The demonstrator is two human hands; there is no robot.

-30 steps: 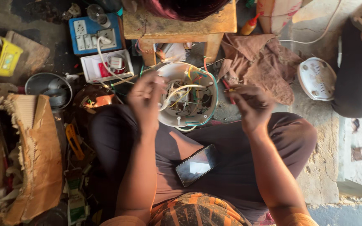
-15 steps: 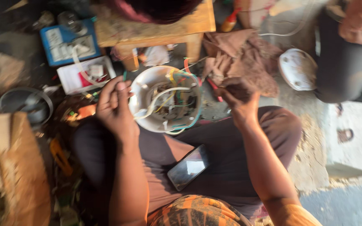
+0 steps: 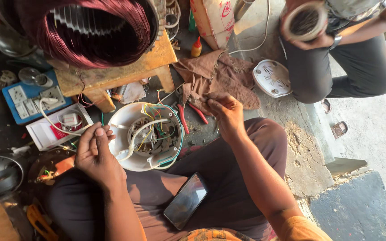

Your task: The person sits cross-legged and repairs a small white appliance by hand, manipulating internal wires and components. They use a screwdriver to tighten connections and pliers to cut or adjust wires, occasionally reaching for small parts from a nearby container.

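Round white plastic motor housing (image 3: 144, 136), open side up with coloured wires coiled inside, rests on the floor between the knees, between both hands. Left hand (image 3: 95, 154) sits at its left rim, fingers (image 3: 100, 132) pressed together, seemingly pinching something thin. Right hand (image 3: 227, 111) hovers up-right, fingertips likewise pinched, contents unclear.

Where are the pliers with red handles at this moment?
In the head view, the red-handled pliers lie on the ground just right of the open white round housing, below the brown rag and near the person's right hand.
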